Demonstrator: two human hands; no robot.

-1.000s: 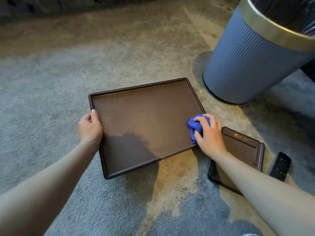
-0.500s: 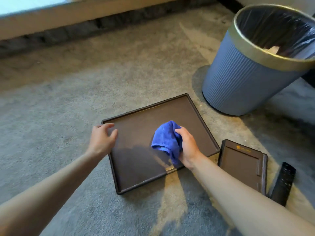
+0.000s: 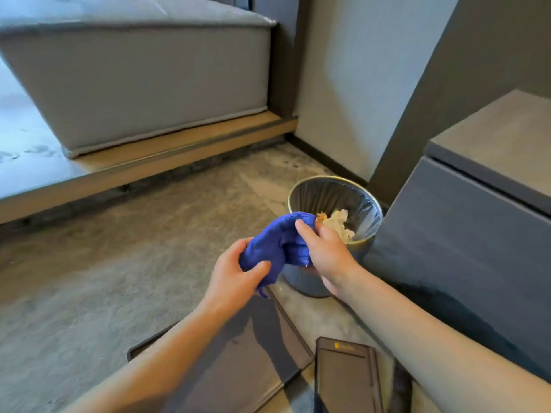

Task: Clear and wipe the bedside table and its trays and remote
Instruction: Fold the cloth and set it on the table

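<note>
View from a person's head, looking down at two bare forearms over a grey carpet. Both hands hold one blue cloth in the air, in front of the near rim of one round waste bin. The left hand grips the cloth's lower end, fingers and thumb curled round it. The right hand pinches the upper end between thumb and forefinger. The bin has a clear liner and holds crumpled paper.

Two dark brown trays lie flat on the carpet below the arms. The large tray is partly covered by the left forearm, and the small tray lies just beside its right edge. One dark remote lies right of the small tray, mostly hidden by the right forearm. The grey bedside table stands at right, beside the bin. A bed on a low platform fills the upper left.
</note>
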